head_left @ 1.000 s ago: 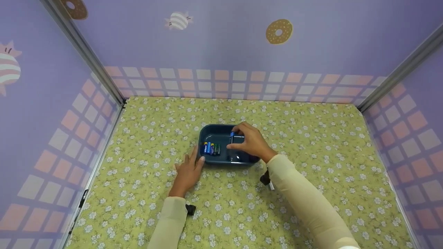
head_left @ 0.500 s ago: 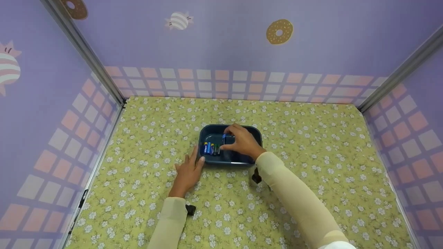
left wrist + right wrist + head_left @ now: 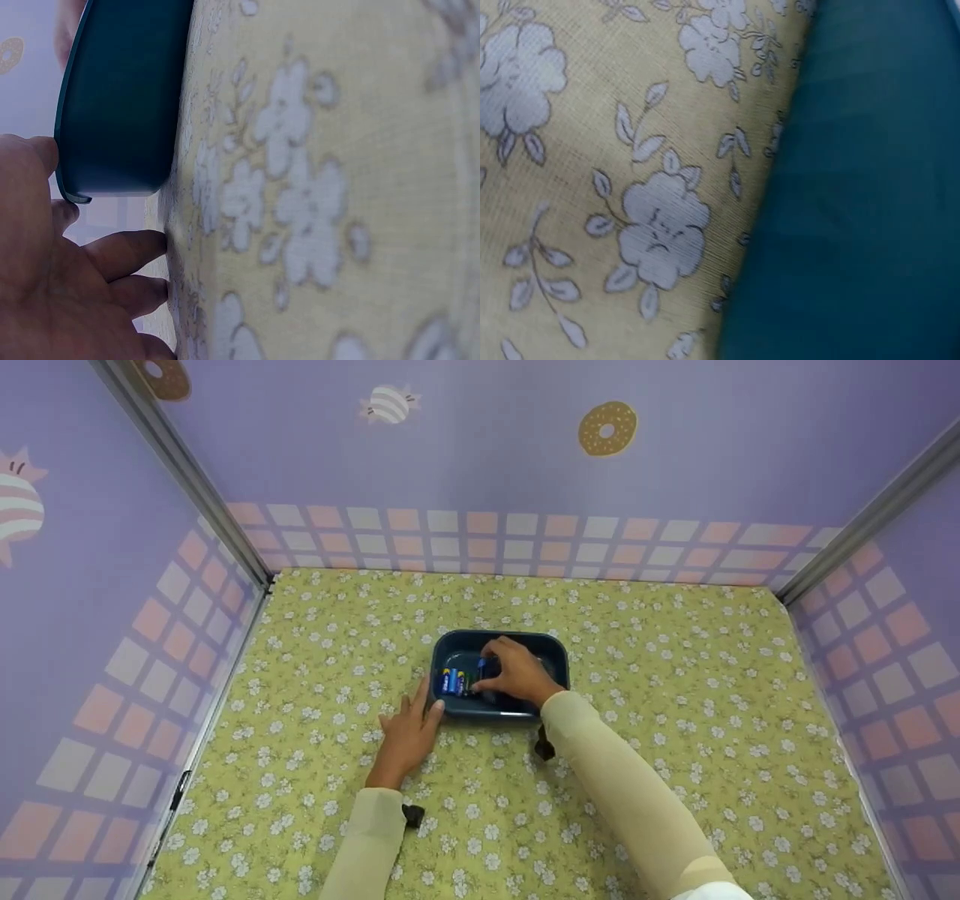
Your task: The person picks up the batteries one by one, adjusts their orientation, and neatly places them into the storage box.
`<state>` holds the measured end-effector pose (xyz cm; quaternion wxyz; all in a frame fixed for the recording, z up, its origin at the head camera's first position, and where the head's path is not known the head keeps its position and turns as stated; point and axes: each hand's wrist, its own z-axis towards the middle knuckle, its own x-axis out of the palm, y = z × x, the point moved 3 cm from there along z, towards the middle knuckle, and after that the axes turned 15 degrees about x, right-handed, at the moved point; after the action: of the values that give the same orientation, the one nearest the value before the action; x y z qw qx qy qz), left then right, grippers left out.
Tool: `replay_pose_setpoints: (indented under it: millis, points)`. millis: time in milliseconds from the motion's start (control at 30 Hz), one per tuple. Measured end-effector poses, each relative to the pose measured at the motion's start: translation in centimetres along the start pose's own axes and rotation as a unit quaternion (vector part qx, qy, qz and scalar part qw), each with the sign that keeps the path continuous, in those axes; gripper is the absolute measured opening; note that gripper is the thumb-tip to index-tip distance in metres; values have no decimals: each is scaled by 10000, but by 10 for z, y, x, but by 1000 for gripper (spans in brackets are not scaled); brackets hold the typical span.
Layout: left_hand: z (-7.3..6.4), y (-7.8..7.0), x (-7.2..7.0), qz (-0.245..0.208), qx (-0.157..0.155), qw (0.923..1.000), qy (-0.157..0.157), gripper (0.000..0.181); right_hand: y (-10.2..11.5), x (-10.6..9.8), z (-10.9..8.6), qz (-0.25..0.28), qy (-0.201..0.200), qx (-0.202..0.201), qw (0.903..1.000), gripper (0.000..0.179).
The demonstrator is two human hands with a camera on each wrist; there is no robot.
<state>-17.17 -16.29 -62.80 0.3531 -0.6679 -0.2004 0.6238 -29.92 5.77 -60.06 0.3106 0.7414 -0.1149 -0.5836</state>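
A dark teal plastic box [image 3: 499,714] sits on the floral cloth. Along its left side lies a row of batteries [image 3: 453,681], some blue and yellow, with a green one at the right end. My right hand [image 3: 520,673] reaches down into the box and pinches a dark battery with a blue end [image 3: 482,666] between thumb and fingers, just right of the row. My left hand [image 3: 409,735] rests at the box's near left corner, thumb and index finger against the rim. Its other fingers, in the left wrist view, touch the cloth. The right wrist view shows only cloth and the box wall [image 3: 855,195].
A yellow-green floral cloth [image 3: 675,720] covers the table. Purple panels with pink and white checks [image 3: 480,544] enclose it at the back and both sides, joined by grey metal posts [image 3: 180,472].
My right hand has moved left and lower inside the box, bringing the pinched battery close to the row. My left hand has stayed at the corner.
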Motion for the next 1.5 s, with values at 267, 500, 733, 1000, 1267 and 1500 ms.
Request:
replay_pose_setpoints:
  millis: [267,500,733,1000,1267,1500]
  points:
    - [-4,-1,0,-127,-76,9999,13,73,-7,12,2,-102,60,43,9999,60]
    - [-4,-1,0,-164,-123,9998,44,74,-8,14,2,19,109,95,9999,59]
    - [-4,-2,0,-125,-153,9998,58,75,-9,17,2,-131,147,253,9995,60]
    - [-3,0,0,-99,-162,9998,93,75,-10,18,0,-349,203,203,9990,62]
    - [-2,1,1,-164,-90,9998,34,77,-9,19,0,-477,274,72,9985,60]
    - [-2,1,1,-138,6,9999,-36,75,-9,20,0,-629,288,-2,9976,61]
